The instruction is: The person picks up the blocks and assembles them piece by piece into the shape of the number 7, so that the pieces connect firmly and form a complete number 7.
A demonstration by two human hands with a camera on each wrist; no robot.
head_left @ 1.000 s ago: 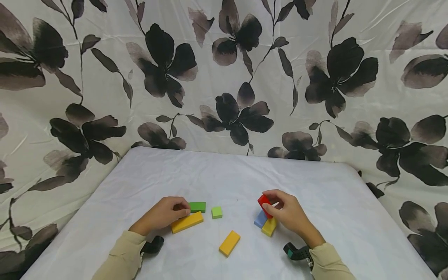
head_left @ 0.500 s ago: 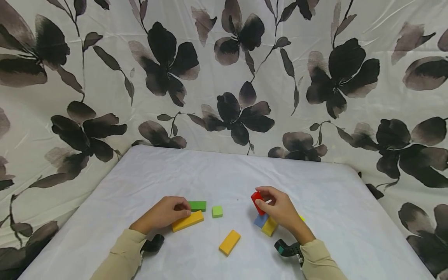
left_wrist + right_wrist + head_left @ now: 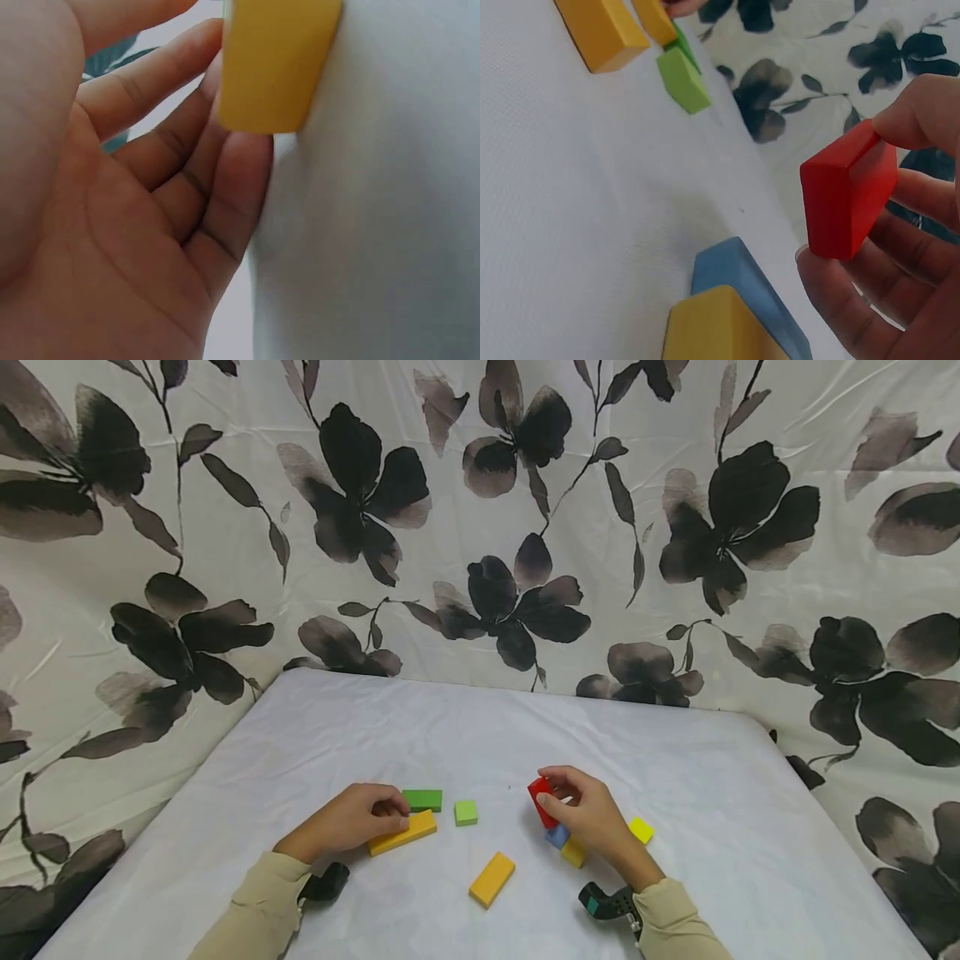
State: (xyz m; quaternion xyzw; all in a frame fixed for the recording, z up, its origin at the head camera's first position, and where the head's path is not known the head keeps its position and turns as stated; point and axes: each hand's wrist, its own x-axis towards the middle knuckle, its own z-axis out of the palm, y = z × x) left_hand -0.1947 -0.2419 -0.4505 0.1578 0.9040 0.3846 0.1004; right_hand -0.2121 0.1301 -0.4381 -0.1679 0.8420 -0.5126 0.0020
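My right hand (image 3: 588,810) pinches a red block (image 3: 847,191) between thumb and fingers, tilted and close over a blue block (image 3: 557,836). Beside the blue one lies a yellow block (image 3: 712,326), partly covered by the hand in the head view. My left hand (image 3: 367,814) holds the near part of a long orange-yellow block (image 3: 412,832), thumb along it and fingers bent beside it. In the left wrist view, the end of this block (image 3: 277,67) shows in front of the fingers. A green block (image 3: 423,801) lies just behind it.
A small light-green block (image 3: 466,812) stands between the hands. Nearer the front lies another orange-yellow block (image 3: 492,880). A bright yellow block (image 3: 641,830) sits right of the right wrist. White cloth (image 3: 450,735) covers the table, and a floral curtain (image 3: 420,552) hangs behind.
My right hand has moved left with the red block, from over the blue and yellow blocks to the blue one's far left side. The bright yellow block came into view. The left hand stays nearly still.
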